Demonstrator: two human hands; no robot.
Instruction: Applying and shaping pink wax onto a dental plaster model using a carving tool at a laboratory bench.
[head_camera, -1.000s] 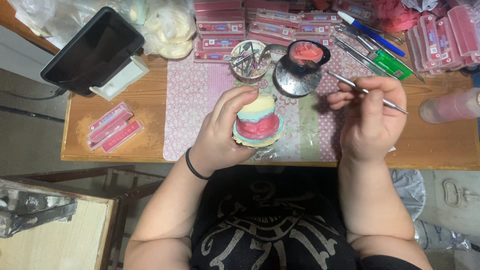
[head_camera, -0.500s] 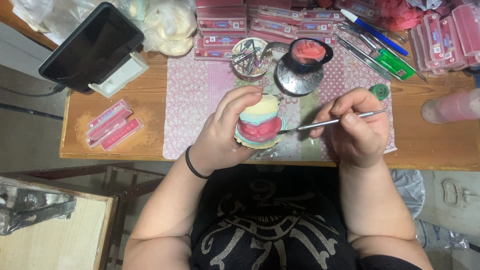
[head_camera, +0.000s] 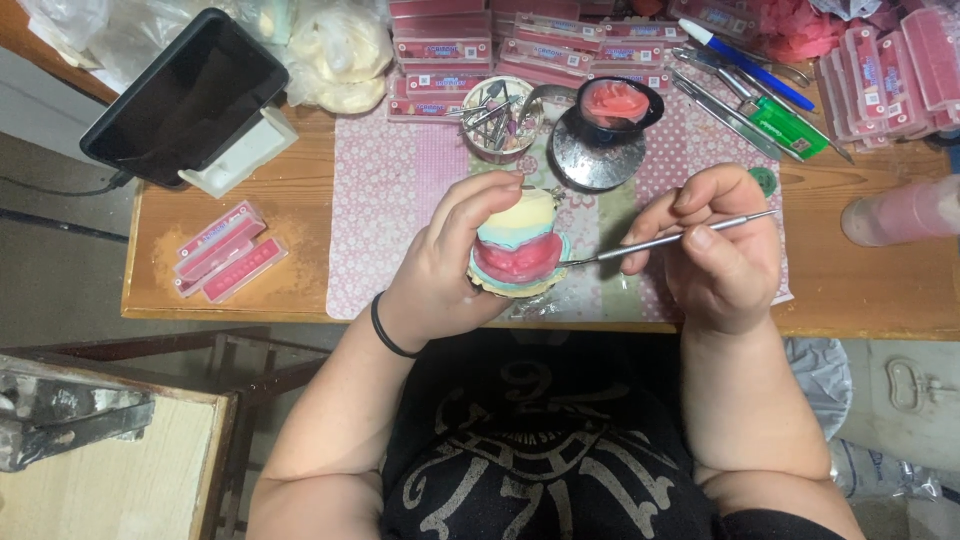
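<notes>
Dental model (head_camera: 520, 250) now touched by metal tool (head_camera: 670, 238).

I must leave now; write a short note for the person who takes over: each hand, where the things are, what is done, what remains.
Left hand: holds the dental model, pink wax facing up, above the patterned mat.
Right hand: holds the thin metal tool like a pen, tip at the model's pink wax edge.
Nearby: bowl of pink wax, cup of small tools.
Done: wax is on the model.
Left: how much shaping remains cannot be judged.
</notes>
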